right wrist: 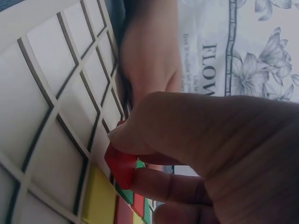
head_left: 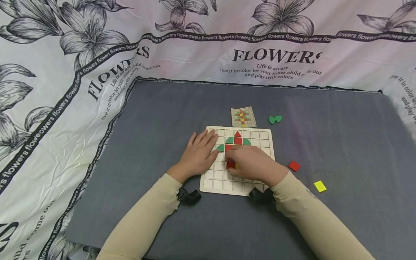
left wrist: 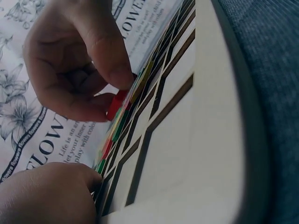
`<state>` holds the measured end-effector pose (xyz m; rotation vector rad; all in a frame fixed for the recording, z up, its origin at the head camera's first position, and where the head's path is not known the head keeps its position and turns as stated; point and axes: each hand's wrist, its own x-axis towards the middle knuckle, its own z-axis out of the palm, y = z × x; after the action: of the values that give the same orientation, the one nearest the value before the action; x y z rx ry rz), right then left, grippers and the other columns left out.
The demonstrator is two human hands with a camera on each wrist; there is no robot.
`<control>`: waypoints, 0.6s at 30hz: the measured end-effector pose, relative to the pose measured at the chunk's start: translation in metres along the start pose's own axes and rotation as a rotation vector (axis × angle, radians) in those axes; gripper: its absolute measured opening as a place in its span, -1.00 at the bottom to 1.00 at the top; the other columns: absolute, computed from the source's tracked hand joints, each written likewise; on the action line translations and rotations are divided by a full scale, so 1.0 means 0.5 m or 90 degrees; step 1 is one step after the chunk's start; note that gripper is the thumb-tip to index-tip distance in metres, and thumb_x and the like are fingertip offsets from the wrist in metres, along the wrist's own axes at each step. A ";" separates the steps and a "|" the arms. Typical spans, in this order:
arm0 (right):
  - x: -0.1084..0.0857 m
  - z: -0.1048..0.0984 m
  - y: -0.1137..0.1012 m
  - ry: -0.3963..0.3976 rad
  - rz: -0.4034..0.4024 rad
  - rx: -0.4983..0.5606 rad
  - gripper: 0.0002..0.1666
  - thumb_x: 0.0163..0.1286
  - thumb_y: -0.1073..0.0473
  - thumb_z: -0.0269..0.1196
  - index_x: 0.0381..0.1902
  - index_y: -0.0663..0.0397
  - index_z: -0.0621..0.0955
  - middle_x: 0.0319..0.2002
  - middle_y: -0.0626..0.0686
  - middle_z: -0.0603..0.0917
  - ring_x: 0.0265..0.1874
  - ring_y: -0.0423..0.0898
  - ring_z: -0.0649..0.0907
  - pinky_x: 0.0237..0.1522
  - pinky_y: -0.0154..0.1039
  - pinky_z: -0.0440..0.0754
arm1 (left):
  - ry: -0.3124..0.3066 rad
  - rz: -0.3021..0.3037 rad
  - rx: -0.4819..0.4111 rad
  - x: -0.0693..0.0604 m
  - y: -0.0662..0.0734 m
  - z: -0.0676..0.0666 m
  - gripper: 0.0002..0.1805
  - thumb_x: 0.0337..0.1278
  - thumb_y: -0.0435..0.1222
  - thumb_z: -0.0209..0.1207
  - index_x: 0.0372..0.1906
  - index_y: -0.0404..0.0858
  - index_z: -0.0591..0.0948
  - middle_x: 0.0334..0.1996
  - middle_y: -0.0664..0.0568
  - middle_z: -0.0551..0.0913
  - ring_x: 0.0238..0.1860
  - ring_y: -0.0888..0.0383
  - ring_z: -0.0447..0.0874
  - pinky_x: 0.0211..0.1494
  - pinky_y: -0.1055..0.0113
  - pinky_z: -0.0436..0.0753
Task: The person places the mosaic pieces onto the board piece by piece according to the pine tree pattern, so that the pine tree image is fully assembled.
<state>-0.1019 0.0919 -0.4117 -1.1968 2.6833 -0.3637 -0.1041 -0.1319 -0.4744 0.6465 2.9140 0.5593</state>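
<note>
My right hand [head_left: 250,162] pinches a red square tile [right wrist: 122,165] between thumb and finger, low over the gridded wooden board [head_left: 216,184]. In the right wrist view the tile is tilted, beside a yellow tile [right wrist: 99,196] lying in a cell. My left hand [head_left: 196,157] rests with extended fingers on the board's left side. Near the top, a red triangle [head_left: 238,134] sits above a red square [head_left: 238,141], flanked by green quarter-round pieces [head_left: 247,141]. The right hand hides part of the rows below.
Behind the board lies a pattern card [head_left: 243,117] showing a tree of coloured shapes. Two green pieces [head_left: 275,119] lie to its right. A loose red tile [head_left: 294,166] and a yellow tile [head_left: 320,186] are on the grey table [head_left: 351,144], right of the board.
</note>
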 end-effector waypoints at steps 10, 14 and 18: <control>0.011 0.014 0.004 -0.003 -0.025 0.013 -0.88 0.24 0.22 0.48 -0.30 -0.08 0.74 -0.40 -0.14 0.59 -0.49 -0.26 0.51 -0.40 -0.27 0.56 | -0.001 0.001 0.019 0.008 -0.002 0.007 -0.34 0.71 0.02 -0.20 0.70 -0.14 0.15 0.71 0.02 0.04 0.72 0.00 -0.16 0.70 -0.14 -0.25; 0.009 0.013 0.003 -0.005 -0.027 0.015 -0.89 0.26 0.23 0.49 -0.29 -0.06 0.75 -0.38 -0.12 0.60 -0.47 -0.24 0.52 -0.37 -0.27 0.58 | -0.004 -0.002 0.020 0.006 -0.004 0.008 -0.33 0.70 0.02 -0.19 0.70 -0.14 0.15 0.71 0.02 0.04 0.72 0.00 -0.17 0.70 -0.13 -0.25; 0.008 0.014 0.003 0.002 -0.028 0.023 -0.89 0.27 0.24 0.50 -0.30 -0.05 0.75 -0.36 -0.12 0.61 -0.47 -0.24 0.53 -0.36 -0.27 0.58 | -0.005 -0.004 0.018 0.005 -0.005 0.008 -0.33 0.70 0.03 -0.20 0.70 -0.13 0.14 0.71 0.03 0.03 0.72 0.01 -0.18 0.70 -0.12 -0.26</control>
<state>-0.1040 0.0889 -0.4189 -1.2469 2.6454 -0.4193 -0.1066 -0.1318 -0.4793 0.6406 2.9208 0.5148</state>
